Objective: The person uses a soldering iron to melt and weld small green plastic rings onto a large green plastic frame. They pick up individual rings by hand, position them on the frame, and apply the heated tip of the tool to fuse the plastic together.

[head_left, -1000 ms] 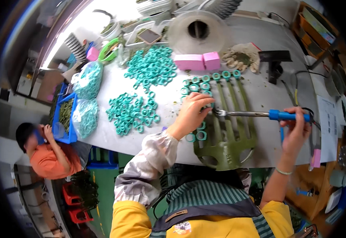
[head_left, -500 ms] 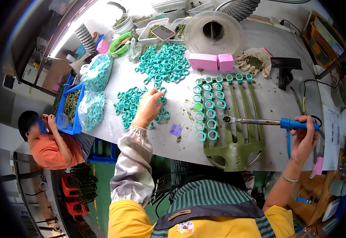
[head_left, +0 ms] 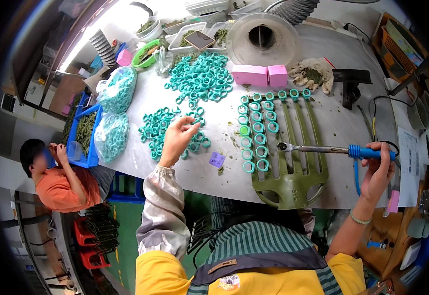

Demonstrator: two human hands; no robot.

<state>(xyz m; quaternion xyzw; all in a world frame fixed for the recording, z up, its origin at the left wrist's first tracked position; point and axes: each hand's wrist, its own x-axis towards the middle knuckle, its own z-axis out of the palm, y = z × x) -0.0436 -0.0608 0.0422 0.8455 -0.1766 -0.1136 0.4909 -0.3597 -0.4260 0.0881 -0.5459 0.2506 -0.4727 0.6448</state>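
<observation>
My left hand (head_left: 177, 140) hovers over the near pile of teal rings (head_left: 155, 128), its thumb and forefinger pinched together. Whether a ring sits between the fingertips I cannot make out. My right hand (head_left: 377, 169) is wrapped round the blue handle of a soldering iron (head_left: 317, 149). The iron's wide dark tip rests over an olive-green slotted plastic frame (head_left: 293, 184). Teal rings (head_left: 257, 116) stand in two full columns along the frame's left bars, with more across its far edge. One ring (head_left: 244, 131) has a brighter green middle.
Behind lie a larger ring heap (head_left: 202, 73), pink blocks (head_left: 250, 75), a stained glove (head_left: 314, 73), a black stand (head_left: 350, 83) and an extraction hood (head_left: 261, 42). Bagged rings (head_left: 112, 135) line the left edge. A purple square (head_left: 217, 159) lies mid-table. Another person (head_left: 64, 184) sits at left.
My left hand has drawn slightly left and back toward me over the near pile. My right hand and the soldering iron have barely moved. The whole view has shifted a little.
</observation>
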